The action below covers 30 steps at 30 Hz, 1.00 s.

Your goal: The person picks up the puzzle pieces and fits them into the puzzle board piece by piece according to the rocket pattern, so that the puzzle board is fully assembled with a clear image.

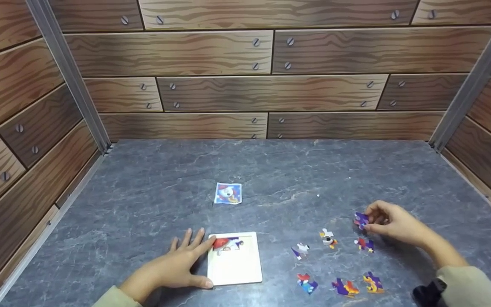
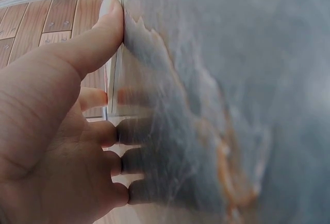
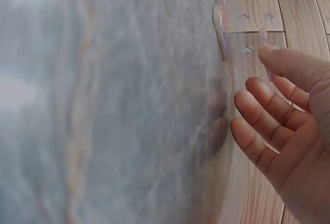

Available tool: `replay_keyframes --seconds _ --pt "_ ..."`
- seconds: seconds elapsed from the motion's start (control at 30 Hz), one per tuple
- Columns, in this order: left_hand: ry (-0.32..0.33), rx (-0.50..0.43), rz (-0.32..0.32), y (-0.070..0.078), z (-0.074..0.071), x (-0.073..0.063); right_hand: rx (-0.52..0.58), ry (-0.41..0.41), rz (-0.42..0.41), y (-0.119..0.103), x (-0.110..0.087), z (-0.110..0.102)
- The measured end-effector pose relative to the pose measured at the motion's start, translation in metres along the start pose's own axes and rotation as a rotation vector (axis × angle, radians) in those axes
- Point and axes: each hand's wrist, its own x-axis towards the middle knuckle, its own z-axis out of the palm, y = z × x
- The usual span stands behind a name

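Note:
My left hand [image 1: 181, 262] lies at the left side of a pale square puzzle tray [image 1: 237, 270], its fingers spread and fairly straight. The thumb touches the tray's lower left corner and the index fingertip its upper left corner. Inside the tray, a red and white puzzle piece [image 1: 227, 244] sits in the upper left. Over at the right, my right hand [image 1: 394, 221] pinches a purple puzzle piece [image 1: 361, 220] between thumb and index finger. In the right wrist view that piece [image 3: 269, 74] shows edge-on, raised off the table, with the other fingers loosely bent.
Several loose pieces lie between the tray and my right hand, among them a red and purple piece [image 1: 365, 244] and a white and orange piece [image 1: 328, 239]. Beyond the tray lies a small picture card [image 1: 228, 193]. Wood-patterned walls [image 1: 267, 94] enclose the grey table [image 1: 164, 187].

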Motion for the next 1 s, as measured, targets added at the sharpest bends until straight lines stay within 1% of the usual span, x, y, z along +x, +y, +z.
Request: replay_keyframes --seconds 0.17,0.4,0.5,0.6,0.73,0.9,1.0 --pt "0.001 0.004 -0.001 -0.001 0.001 0.001 0.025 -0.006 -0.003 -0.008 0.002 0.002" --pt "0.003 0.017 -0.003 -0.001 0.001 0.0 0.044 -0.012 -0.028 -0.019 0.004 0.007" --pt "0.0 0.014 -0.007 -0.001 0.0 0.0 0.062 -0.029 -0.028 -0.025 0.005 0.01" --pt "-0.004 0.01 -0.012 0.0 -0.001 0.0 0.075 -0.045 -0.043 -0.033 0.007 0.015" --pt "-0.004 0.008 -0.002 0.001 -0.002 -0.001 0.076 -0.055 -0.075 -0.045 0.012 0.024" --pt "0.003 0.013 0.006 0.0 -0.001 -0.001 0.069 -0.063 -0.077 -0.058 0.02 0.036" --pt "0.004 0.008 0.006 0.0 0.0 -0.001 0.07 -0.069 -0.101 -0.063 0.024 0.042"
